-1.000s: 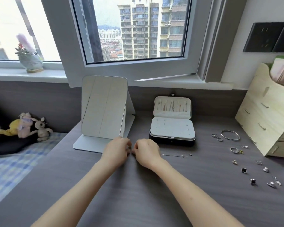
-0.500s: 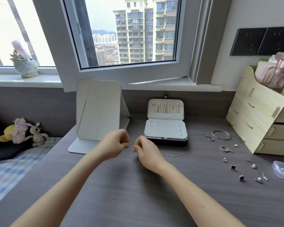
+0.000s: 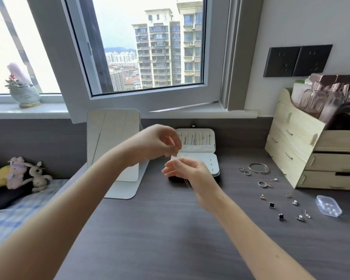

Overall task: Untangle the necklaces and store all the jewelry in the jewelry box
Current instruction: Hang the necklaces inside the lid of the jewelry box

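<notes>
My left hand (image 3: 159, 143) and my right hand (image 3: 187, 171) are raised above the desk in front of the open jewelry box (image 3: 207, 156). Between them they pinch a thin silver necklace (image 3: 187, 182), whose chain hangs below my right hand. The box lid stands upright with several chains hung inside it. To the right on the desk lie a silver bangle (image 3: 258, 167), rings (image 3: 244, 171) and several small earrings (image 3: 272, 205).
A white folding mirror (image 3: 113, 146) stands left of the box. A wooden drawer organizer (image 3: 303, 154) fills the right back corner, with a small clear plastic case (image 3: 328, 205) in front of it. Plush toys (image 3: 20, 174) sit on the bed at left.
Both hands have lifted off the desk with the necklace; its chain no longer lies on the desk. The left hand is now higher than the right.
</notes>
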Demonstrator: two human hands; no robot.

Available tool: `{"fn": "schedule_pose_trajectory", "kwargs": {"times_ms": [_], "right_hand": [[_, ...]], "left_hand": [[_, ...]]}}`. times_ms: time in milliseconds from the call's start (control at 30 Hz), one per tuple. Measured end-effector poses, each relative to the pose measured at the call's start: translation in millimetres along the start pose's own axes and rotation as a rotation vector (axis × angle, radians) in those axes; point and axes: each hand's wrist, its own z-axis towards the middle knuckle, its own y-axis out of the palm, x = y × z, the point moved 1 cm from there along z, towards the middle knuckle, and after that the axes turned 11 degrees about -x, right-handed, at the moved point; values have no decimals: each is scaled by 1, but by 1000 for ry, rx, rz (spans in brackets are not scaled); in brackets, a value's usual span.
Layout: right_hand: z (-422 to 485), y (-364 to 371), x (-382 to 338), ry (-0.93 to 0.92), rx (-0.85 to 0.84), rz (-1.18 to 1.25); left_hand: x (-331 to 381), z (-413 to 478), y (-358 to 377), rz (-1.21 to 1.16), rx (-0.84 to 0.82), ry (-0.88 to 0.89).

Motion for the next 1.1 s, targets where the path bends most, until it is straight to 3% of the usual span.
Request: {"fn": "schedule_pose_trajectory", "kwargs": {"times_ms": [233,533,900,1100], "right_hand": [[-16,-16,-13,-35,-131,195],[-19,-19,-32,-57,9,261],[-32,-24,11,107,124,-63],[-49,-42,32,264,161,-48]], "left_hand": [[22,0,-11,-74,8,31],[40,3,-3,-15,-48,21],[37,-4,-18,-295,95,44],[11,-13,-33,-529,236,33]]}}
